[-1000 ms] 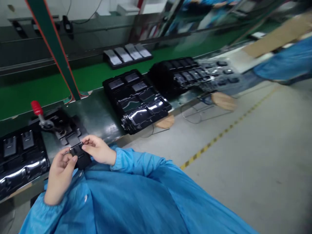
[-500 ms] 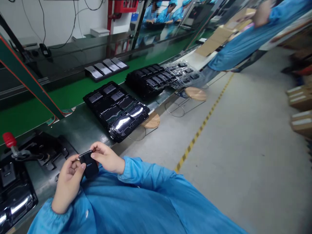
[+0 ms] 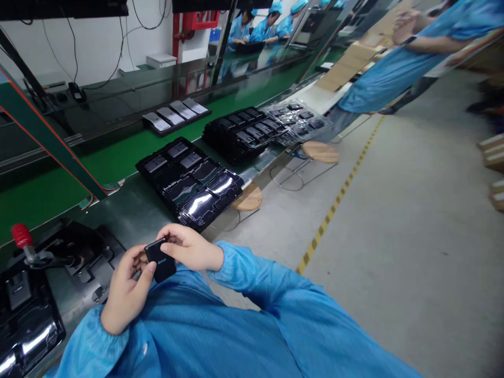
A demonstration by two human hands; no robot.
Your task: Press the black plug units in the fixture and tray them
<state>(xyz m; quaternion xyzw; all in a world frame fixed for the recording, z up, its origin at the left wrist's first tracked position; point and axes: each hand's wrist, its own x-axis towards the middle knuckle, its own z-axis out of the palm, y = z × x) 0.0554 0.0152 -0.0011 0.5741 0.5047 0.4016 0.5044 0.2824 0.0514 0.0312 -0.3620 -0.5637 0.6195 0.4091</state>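
A small black plastic case [image 3: 160, 260] with pale lettering is held over my lap at the bench edge. My left hand [image 3: 125, 289] grips its near side, thumb on its face. From the right, my right hand [image 3: 189, 248] pinches its top corner. Both arms wear blue sleeves. Just left of my hands stands a black clamp fixture [image 3: 74, 254] with a red-knobbed lever [image 3: 19, 235].
Glossy black trays [image 3: 189, 178] with parts sit along the bench; another tray [image 3: 27, 320] is at bottom left. A green conveyor belt [image 3: 118, 152] carries a tray of grey parts [image 3: 173, 113]. Wooden stools [image 3: 321, 151], a yellow floor line and other workers in blue lie to the right.
The camera swung up and to the right, showing more of the floor and line. The case has been turned in my hands, lettering now facing up; both hands keep hold.
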